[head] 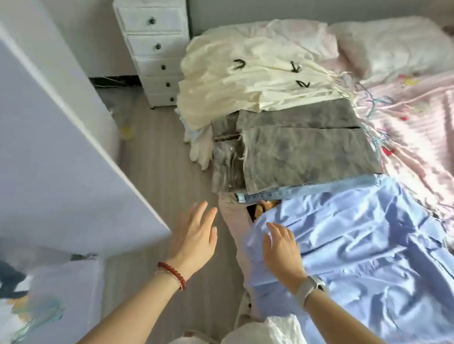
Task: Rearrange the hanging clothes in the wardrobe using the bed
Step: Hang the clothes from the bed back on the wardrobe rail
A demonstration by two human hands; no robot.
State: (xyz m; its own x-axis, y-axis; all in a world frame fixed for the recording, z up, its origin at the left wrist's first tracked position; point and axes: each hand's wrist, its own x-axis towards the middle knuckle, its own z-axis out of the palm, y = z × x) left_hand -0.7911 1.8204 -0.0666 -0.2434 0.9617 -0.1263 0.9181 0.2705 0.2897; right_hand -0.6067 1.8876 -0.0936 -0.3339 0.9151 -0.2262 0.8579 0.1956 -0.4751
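Both hands loose, holding nothing: right hand (pixel 282 249) over blue shirt (pixel 367 244) on bed (pixel 437 125), left hand (pixel 196 236) beside bed.

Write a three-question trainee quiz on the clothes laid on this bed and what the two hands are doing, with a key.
1. True or false: the left hand grips the shiny light-blue garment.
2. Which item lies nearest the white pillow?
A. the folded grey washed-denim piece
B. the crumpled cream fabric garment with black marks
C. the light-blue garment
3. Fill in: the right hand, above a pale wristwatch, has its fingers spread over the ______ garment.

Key
1. False; it hovers open above the floor beside the pink-sheeted bed.
2. B
3. light-blue
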